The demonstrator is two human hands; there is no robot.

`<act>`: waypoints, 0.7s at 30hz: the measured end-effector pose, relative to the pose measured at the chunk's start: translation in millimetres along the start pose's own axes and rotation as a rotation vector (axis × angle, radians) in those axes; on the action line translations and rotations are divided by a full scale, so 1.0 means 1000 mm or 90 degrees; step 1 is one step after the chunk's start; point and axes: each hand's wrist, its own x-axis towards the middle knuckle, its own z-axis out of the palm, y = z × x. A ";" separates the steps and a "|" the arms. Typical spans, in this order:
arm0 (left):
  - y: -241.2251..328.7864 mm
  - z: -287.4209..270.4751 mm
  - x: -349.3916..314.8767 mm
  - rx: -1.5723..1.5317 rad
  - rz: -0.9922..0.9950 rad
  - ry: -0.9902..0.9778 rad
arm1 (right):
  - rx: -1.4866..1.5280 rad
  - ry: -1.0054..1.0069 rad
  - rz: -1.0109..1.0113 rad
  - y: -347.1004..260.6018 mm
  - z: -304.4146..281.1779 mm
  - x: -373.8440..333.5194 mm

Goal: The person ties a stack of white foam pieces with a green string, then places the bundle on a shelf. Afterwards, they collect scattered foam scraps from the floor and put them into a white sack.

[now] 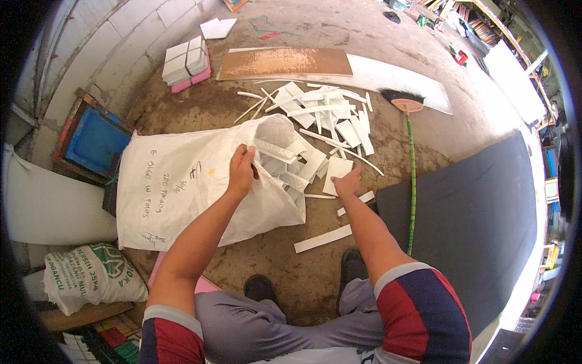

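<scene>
A big white woven sack with handwriting on it lies on its side, its mouth facing right. My left hand is closed on the upper edge of that mouth. Inside the opening are white offcuts, some with a textured surface. Just right of the mouth, my right hand grips a white rectangular foam-like piece by its right side. Beyond it spreads a loose heap of white strips and scraps. Two more strips lie on the floor near my right forearm.
A broom with a green striped handle lies at the right, beside a dark sheet. Brown and white boards lie beyond the heap. A strapped stack stands far left, a filled bag near left, a blue framed panel by the wall.
</scene>
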 end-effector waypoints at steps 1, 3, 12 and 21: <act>0.009 0.000 0.002 0.000 0.005 0.017 | 0.079 0.064 0.034 -0.002 0.006 0.008; 0.011 -0.003 0.012 -0.049 0.050 0.099 | 0.061 0.004 0.039 -0.006 -0.002 0.033; 0.010 -0.024 0.017 -0.045 0.051 0.201 | 0.216 -0.155 -0.140 -0.091 -0.022 0.079; -0.003 -0.026 -0.011 -0.108 0.020 0.112 | 0.014 -0.310 -0.274 -0.120 0.065 0.110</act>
